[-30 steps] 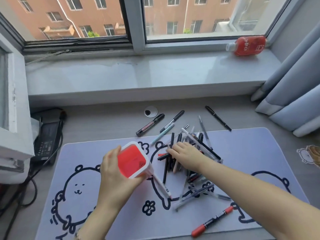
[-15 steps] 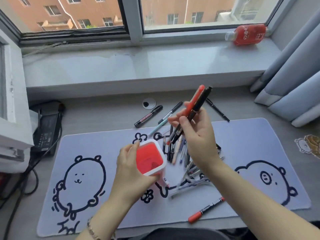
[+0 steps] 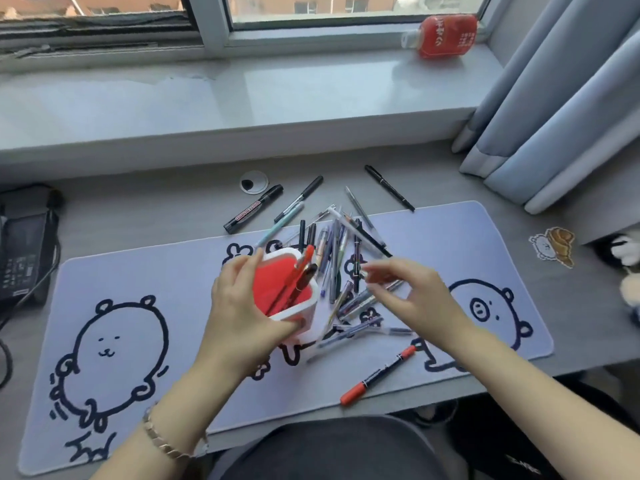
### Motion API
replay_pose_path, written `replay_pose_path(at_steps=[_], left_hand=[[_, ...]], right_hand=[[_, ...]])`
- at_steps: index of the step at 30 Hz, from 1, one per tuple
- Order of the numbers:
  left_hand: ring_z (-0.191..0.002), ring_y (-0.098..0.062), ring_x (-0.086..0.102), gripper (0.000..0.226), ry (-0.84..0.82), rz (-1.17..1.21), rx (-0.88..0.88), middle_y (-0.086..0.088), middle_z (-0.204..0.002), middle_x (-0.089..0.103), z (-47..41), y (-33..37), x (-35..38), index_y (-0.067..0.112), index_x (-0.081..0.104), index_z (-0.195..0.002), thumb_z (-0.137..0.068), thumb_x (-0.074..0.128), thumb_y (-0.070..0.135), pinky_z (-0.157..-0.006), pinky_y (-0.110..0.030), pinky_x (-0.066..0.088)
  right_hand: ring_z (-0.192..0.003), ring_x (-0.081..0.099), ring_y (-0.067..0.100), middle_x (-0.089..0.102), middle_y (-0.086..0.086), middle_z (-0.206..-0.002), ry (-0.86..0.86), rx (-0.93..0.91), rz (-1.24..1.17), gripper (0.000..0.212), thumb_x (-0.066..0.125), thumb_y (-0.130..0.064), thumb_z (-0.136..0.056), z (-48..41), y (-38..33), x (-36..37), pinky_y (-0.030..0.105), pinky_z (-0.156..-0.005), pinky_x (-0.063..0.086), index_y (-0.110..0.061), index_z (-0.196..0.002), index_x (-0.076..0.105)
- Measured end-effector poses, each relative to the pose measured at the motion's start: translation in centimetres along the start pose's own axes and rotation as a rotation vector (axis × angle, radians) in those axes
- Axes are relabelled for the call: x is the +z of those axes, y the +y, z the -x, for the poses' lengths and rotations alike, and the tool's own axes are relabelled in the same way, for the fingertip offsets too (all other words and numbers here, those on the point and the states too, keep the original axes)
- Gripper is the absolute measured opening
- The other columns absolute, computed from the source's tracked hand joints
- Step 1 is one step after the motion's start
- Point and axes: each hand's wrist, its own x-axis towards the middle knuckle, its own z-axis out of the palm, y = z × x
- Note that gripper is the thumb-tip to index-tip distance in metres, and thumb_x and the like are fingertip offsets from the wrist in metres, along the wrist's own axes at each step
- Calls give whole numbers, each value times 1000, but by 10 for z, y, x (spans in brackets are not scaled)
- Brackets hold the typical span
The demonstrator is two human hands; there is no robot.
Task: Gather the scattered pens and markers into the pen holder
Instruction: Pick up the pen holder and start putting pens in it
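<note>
My left hand (image 3: pixel 242 306) grips the white pen holder (image 3: pixel 298 308) with its red inside, tilted on the desk mat. A red marker and a dark pen (image 3: pixel 299 271) stand inside it. My right hand (image 3: pixel 412 292) hovers over the pile of pens (image 3: pixel 341 271) just right of the holder, fingers spread and blurred, holding nothing that I can see. A red-capped black marker (image 3: pixel 379 374) lies near the mat's front edge. Beyond the mat lie a black whiteboard marker (image 3: pixel 252 209), a black pen (image 3: pixel 299 199) and another black pen (image 3: pixel 389 188).
The lilac desk mat (image 3: pixel 138 271) with bear drawings covers the grey desk. A cable grommet (image 3: pixel 254 182) sits behind the pens. A red bottle (image 3: pixel 443 36) lies on the windowsill. Curtains (image 3: pixel 561 116) hang at the right; a black device (image 3: pixel 24 244) with cables sits at the left.
My right hand dropped the red marker and dark pen into the holder and moved down to the pile, now empty. My left hand brought the holder closer to the pile.
</note>
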Motion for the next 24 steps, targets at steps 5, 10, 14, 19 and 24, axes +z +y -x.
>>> replay_pose_path(at_steps=[5,10,14,19,24], left_hand=[[-121,-21,39,104,-30,10,-40,9,-116,33,9,-10,-1,16,36,-140,-50,88,14,-96,-24,28],[-122,-19,40,103,2,19,-97,10,-117,34,23,-20,-8,16,36,-140,-51,88,16,-97,-24,28],[-123,-19,40,104,42,21,-144,8,-119,35,32,-27,-16,16,36,-140,-50,87,18,-98,-25,28],[-124,-19,39,103,61,19,-172,5,-123,36,35,-30,-22,16,35,-140,-51,86,17,-98,-26,29],[-124,-14,37,104,78,11,-176,4,-129,37,35,-32,-29,19,34,-141,-50,85,26,-94,-24,28]], right_hand=[[-106,51,21,60,8,-111,-745,52,428,34,75,-25,-76,37,52,21,29,-90,40,-12,-107,67],[-94,54,28,60,12,-100,-733,-97,516,12,62,-16,-85,39,55,44,29,-75,37,-6,-92,62],[-70,44,27,48,0,-82,-512,23,454,10,49,-11,-86,26,44,55,23,-57,23,-19,-90,43],[-105,52,22,56,2,-115,-674,-120,644,37,58,-32,-88,6,33,86,32,-68,39,-17,-120,46],[-99,51,23,61,4,-105,-429,-129,466,26,47,-18,-96,-10,18,84,32,-79,42,-13,-120,54]])
